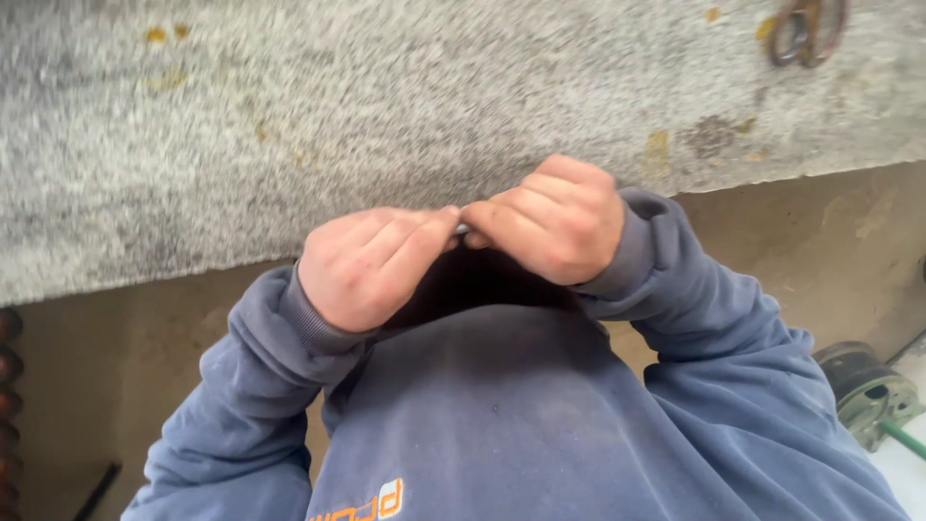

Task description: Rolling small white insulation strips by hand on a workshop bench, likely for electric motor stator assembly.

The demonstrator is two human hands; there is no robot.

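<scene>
My left hand and my right hand meet fingertip to fingertip in front of my chest. Both are curled around one small dark object, of which only a sliver shows between the fingers; its kind is hidden. Blue sweatshirt sleeves cover both arms, and the sweatshirt front fills the lower view. The hands hover at the front edge of a grey speckled stone slab.
A rusty metal ring lies on the slab at the top right. A round greenish metal part with a green rod sits on the floor at the lower right. Dark rounded shapes line the left edge. Brown concrete floor lies below the slab.
</scene>
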